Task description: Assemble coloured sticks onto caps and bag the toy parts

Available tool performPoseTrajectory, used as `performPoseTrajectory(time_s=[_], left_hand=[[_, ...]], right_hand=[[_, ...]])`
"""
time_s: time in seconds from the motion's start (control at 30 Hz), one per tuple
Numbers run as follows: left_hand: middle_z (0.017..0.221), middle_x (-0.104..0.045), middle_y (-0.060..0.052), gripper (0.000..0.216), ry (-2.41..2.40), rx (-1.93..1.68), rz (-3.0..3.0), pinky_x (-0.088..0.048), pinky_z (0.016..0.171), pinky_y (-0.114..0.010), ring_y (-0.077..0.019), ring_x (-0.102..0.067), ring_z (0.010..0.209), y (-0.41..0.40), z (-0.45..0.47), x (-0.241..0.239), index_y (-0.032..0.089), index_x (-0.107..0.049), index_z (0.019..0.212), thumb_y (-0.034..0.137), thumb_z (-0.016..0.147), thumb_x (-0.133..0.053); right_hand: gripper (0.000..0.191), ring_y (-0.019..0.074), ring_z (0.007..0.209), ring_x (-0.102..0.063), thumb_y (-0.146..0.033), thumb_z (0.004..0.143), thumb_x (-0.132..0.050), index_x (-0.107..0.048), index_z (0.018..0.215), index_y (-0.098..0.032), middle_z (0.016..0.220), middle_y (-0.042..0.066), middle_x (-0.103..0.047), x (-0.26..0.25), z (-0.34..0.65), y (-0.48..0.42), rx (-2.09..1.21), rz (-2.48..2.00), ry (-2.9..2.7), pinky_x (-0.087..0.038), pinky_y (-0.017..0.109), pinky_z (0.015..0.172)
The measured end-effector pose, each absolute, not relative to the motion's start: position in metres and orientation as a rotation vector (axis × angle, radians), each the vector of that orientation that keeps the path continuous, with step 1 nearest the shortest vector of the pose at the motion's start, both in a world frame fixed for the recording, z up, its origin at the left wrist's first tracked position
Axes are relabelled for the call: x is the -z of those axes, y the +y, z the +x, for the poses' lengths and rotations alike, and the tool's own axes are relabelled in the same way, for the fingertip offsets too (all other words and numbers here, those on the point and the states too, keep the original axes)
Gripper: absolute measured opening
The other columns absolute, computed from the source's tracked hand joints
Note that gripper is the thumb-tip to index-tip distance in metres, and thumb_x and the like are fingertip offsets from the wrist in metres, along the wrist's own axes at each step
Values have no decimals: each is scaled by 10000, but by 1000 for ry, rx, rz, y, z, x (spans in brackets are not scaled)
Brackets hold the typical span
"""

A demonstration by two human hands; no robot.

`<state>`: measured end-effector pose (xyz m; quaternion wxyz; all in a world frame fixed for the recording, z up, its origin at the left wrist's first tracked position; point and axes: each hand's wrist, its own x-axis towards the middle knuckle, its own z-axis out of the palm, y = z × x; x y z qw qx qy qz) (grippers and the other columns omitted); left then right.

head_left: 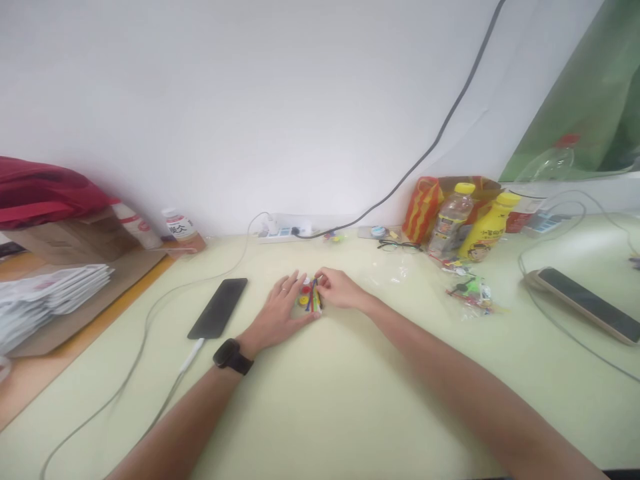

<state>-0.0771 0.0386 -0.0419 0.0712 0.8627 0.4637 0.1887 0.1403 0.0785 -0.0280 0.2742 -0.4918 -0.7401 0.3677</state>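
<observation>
A small cluster of colourful plastic pieces [311, 299], red, yellow, blue and white, lies on the pale table between my hands. My left hand [281, 310] rests beside it, fingers stretched out, its fingertips and thumb bordering the left and near sides of the cluster. A black watch [233, 356] is on my left wrist. At the right edge of the cluster, my right hand [337, 288] has its fingers pinched together. Whatever is between those fingertips is too small and blurred to name.
Left of my hands lies a charging phone [219, 309]. On the right are a bag of small parts [471, 293], a yellow bottle [485, 230], a clear bottle [451, 220] and another phone [590, 303]. Glasses [400, 246] and a power strip [285, 229] sit near the wall.
</observation>
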Motion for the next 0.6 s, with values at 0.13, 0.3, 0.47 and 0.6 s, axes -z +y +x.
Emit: performPoseTrajectory(time_s=[0.13, 0.3, 0.47, 0.6], left_hand=[[1696, -245, -118, 867, 1381, -555, 2583, -306, 1194, -574, -402, -229, 1538, 39, -78, 39, 302, -261, 1627, 641, 915, -621], [1683, -271, -132, 883, 1402, -584, 2570, -329, 1185, -564, -397, -261, 1522, 41, -82, 37, 285, -283, 1620, 633, 897, -650], [1668, -311, -118, 845, 1390, -615, 2573, -325, 1192, -543, -369, -297, 1504, 42, -82, 39, 287, -272, 1622, 610, 926, -626], [1685, -277, -112, 819, 1396, -548, 2552, -315, 1195, -551, -376, -281, 1512, 40, -81, 39, 289, -277, 1621, 629, 943, -586]], right_hand=[[231, 142, 830, -654, -98, 854, -608, -655, 1069, -168, 935, 37, -706, 31, 142, 81, -997, -1272, -1994, -509, 243, 761], [202, 138, 814, -649, -101, 842, -622, -664, 1029, -166, 902, 28, -690, 30, 143, 80, -998, -1254, -1979, -507, 239, 750], [178, 130, 795, -659, -105, 844, -630, -669, 1003, -174, 906, 25, -696, 32, 143, 80, -1033, -1222, -1964, -519, 230, 736], [186, 138, 832, -681, -121, 857, -631, -674, 1031, -170, 943, 40, -715, 33, 141, 80, -1066, -1183, -1949, -540, 249, 777]])
